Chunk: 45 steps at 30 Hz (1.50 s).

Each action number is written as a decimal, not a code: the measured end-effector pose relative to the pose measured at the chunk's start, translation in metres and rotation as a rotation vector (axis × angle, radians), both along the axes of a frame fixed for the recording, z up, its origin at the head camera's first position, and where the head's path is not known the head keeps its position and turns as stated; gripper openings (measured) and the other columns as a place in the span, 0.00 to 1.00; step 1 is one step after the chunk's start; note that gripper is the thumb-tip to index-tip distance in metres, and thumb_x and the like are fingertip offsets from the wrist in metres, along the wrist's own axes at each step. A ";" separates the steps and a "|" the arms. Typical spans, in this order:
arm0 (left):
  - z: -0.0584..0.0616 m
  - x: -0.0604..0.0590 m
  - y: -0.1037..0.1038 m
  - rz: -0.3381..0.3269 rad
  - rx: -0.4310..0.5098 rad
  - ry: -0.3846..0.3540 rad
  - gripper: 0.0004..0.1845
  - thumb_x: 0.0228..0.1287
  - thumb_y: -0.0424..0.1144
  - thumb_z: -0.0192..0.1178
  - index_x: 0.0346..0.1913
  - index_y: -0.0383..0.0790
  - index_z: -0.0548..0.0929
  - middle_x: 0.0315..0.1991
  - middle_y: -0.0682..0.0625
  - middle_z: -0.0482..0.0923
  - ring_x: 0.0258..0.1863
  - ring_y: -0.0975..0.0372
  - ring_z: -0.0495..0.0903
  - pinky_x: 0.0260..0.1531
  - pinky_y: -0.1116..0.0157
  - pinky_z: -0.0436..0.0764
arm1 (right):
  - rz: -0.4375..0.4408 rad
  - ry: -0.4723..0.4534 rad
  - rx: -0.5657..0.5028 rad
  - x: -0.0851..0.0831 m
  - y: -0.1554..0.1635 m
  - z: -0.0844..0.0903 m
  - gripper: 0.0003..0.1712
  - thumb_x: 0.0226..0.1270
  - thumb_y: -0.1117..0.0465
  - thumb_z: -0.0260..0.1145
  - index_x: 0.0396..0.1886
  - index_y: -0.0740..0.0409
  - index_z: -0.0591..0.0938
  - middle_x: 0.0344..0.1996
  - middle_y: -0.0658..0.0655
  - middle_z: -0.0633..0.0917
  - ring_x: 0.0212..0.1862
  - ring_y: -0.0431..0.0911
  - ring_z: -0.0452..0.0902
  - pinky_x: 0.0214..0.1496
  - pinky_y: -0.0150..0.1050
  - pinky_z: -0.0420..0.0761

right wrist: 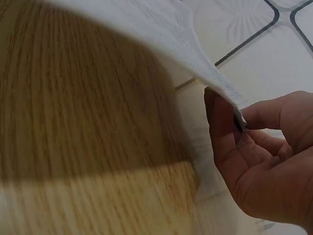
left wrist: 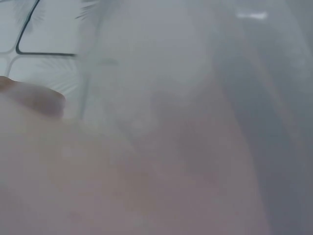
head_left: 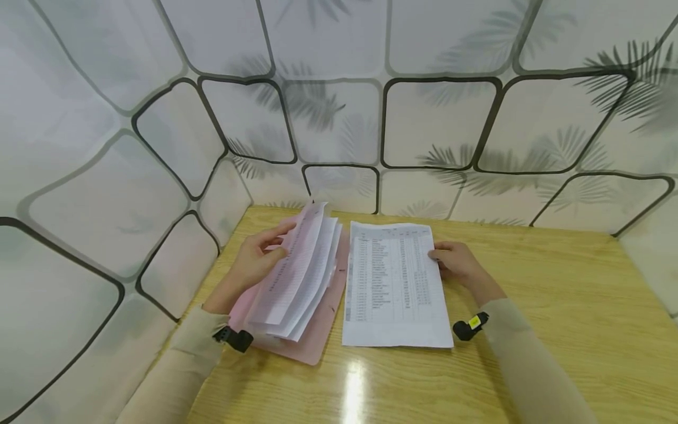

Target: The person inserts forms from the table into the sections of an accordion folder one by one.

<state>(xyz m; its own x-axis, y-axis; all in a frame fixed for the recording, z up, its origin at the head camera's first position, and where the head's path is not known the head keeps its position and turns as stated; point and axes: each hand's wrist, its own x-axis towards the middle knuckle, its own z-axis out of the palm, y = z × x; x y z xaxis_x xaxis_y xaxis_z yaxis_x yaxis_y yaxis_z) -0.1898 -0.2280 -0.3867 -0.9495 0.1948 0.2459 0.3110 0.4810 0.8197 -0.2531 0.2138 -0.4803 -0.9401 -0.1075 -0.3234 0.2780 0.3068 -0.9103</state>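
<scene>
A pink folder (head_left: 323, 330) lies at the left part of the table with several loose-standing pages (head_left: 288, 277) lifted from it. My left hand (head_left: 256, 256) pinches the upper left side of these pages, thumb in front and fingers partly hidden behind. Close to the lens in the left wrist view, a hazy, translucent sheet (left wrist: 161, 73) blurs most details. Right of the folder is a white sheet printed with a table (head_left: 394, 282). Its right edge is pinched between thumb and fingers of my right hand (head_left: 455, 259); in the right wrist view the paper (right wrist: 195, 54) bows above the wood.
The wooden table (head_left: 556, 294) extends right and toward me. Patterned wall covering (head_left: 339, 129) stands directly behind and to the left of it. Black wrist cameras are strapped on both sleeves, and a light reflection (head_left: 354, 388) shows near the front.
</scene>
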 end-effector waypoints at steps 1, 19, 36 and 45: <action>0.000 0.000 0.000 -0.001 -0.002 -0.002 0.29 0.65 0.23 0.58 0.71 0.36 0.80 0.70 0.38 0.78 0.63 0.38 0.81 0.57 0.57 0.83 | -0.005 -0.003 -0.006 0.000 0.001 0.000 0.33 0.81 0.60 0.57 0.77 0.75 0.66 0.56 0.65 0.85 0.38 0.36 0.84 0.41 0.33 0.85; -0.003 0.000 0.001 -0.029 0.028 -0.016 0.30 0.65 0.23 0.58 0.71 0.35 0.79 0.71 0.37 0.77 0.63 0.34 0.80 0.48 0.77 0.79 | -0.020 -0.018 -0.056 0.001 -0.006 0.011 0.34 0.81 0.60 0.58 0.78 0.74 0.64 0.67 0.71 0.78 0.43 0.37 0.83 0.46 0.31 0.84; -0.007 -0.002 0.002 -0.035 0.029 -0.003 0.30 0.65 0.23 0.58 0.71 0.36 0.80 0.71 0.37 0.78 0.62 0.35 0.81 0.49 0.76 0.79 | -0.051 0.020 -0.085 -0.002 -0.018 0.026 0.32 0.80 0.61 0.58 0.76 0.75 0.67 0.55 0.65 0.84 0.38 0.36 0.84 0.42 0.32 0.86; -0.006 -0.002 0.001 -0.023 0.037 -0.001 0.29 0.64 0.23 0.58 0.70 0.34 0.80 0.70 0.38 0.78 0.61 0.34 0.81 0.48 0.76 0.80 | -0.070 0.031 -0.062 -0.001 -0.025 0.031 0.32 0.80 0.61 0.58 0.76 0.75 0.68 0.58 0.69 0.82 0.37 0.37 0.84 0.43 0.32 0.86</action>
